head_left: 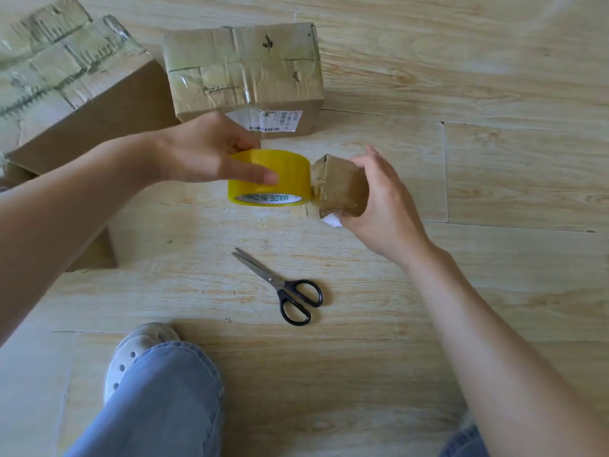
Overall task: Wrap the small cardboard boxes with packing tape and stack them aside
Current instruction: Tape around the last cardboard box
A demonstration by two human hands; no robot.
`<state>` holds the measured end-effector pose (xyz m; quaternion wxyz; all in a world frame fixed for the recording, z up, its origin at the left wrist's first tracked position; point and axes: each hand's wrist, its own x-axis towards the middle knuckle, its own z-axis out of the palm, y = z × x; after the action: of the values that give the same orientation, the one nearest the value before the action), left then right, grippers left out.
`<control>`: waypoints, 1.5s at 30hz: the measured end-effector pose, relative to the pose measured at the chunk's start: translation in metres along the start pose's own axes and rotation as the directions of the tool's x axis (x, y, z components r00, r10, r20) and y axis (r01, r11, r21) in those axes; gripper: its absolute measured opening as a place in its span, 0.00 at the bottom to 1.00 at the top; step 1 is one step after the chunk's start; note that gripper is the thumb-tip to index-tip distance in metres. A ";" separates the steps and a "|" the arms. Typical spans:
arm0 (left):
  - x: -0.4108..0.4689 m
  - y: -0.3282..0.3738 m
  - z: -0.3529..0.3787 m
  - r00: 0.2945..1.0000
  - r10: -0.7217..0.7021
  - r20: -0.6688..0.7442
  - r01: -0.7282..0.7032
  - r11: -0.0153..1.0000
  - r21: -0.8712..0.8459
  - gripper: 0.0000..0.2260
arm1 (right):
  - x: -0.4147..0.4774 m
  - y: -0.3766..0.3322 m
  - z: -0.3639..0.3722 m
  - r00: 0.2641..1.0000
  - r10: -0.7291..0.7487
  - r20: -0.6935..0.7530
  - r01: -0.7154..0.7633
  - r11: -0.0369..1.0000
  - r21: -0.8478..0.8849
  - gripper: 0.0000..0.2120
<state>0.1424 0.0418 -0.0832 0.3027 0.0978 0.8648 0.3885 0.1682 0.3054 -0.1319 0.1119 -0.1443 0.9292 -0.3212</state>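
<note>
Left hand (pixel 201 153) grips the yellow tape roll (pixel 270 178) at centre, right hand (pixel 379 199) closed around the small cardboard box (pixel 341 189) at 3 o'clock of it; slack tape may wrinkle or self-stick, scissors (pixel 283 288) lying unused at 6 o'clock.

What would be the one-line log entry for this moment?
left hand: holds tape roll | right hand: holds small box | tape joins roll to box | scissors: on floor
</note>
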 end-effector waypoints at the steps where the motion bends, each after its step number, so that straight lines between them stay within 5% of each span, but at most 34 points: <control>1: 0.001 0.000 -0.005 1.000 -0.005 -0.018 0.005 1.000 0.025 0.31 | 0.000 0.000 0.002 1.000 0.017 -0.012 -0.016 0.999 0.029 0.29; 4: 0.000 -0.002 -0.013 0.991 -0.063 -0.120 0.085 0.980 0.183 0.23 | 0.002 -0.002 0.004 0.994 0.040 -0.106 -0.028 0.993 0.114 0.26; 6: -0.002 -0.013 -0.014 0.974 -0.130 -0.184 0.175 0.950 0.257 0.26 | 0.005 -0.006 0.005 0.992 0.006 -0.127 0.011 0.991 0.133 0.27; 8: -0.008 -0.021 -0.015 0.966 -0.177 -0.188 0.210 0.963 0.170 0.29 | 0.006 -0.008 0.007 0.994 -0.008 -0.109 0.028 0.984 0.177 0.26; 13: -0.018 -0.030 -0.018 0.983 -0.118 -0.143 0.110 0.992 -0.063 0.14 | -0.003 -0.003 0.019 0.992 0.108 -0.062 -0.065 0.872 0.486 0.27; 15: -0.019 -0.032 -0.018 0.985 -0.103 -0.141 0.083 0.987 -0.139 0.23 | -0.009 0.003 0.026 0.989 0.148 -0.018 -0.113 0.823 0.557 0.30; 24: -0.008 -0.019 0.002 0.989 -0.081 -0.126 0.060 0.985 -0.164 0.25 | -0.018 0.026 0.042 0.960 0.260 0.106 -0.270 0.752 0.601 0.40; 31: 0.002 -0.004 0.012 0.978 -0.147 -0.147 0.117 0.974 -0.195 0.19 | -0.062 0.026 0.063 0.840 0.542 0.030 -0.502 0.754 0.423 0.50; 35: 0.004 -0.002 0.015 0.973 -0.167 -0.159 0.121 0.957 -0.262 0.24 | -0.100 0.013 0.086 0.902 0.331 -0.277 -0.335 0.942 0.037 0.25; 37: 0.003 0.001 0.018 0.974 -0.162 -0.160 0.116 0.957 -0.264 0.28 | -0.111 0.002 0.096 0.965 0.249 -0.079 -0.255 0.964 -0.074 0.17; 40: 0.004 0.001 0.019 0.970 -0.179 -0.164 0.132 0.957 -0.259 0.29 | -0.122 -0.008 0.115 0.963 0.170 0.210 -0.123 0.968 -0.220 0.18; 45: 0.006 -0.001 0.018 0.967 -0.197 -0.159 0.153 0.956 -0.252 0.29 | -0.117 -0.014 0.125 0.947 0.169 0.274 -0.058 0.927 -0.371 0.17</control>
<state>0.1490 0.0546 -0.0959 0.2649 -0.0524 0.8414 0.4680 0.3174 0.2639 -0.2061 0.2423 -0.1550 0.9510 -0.1136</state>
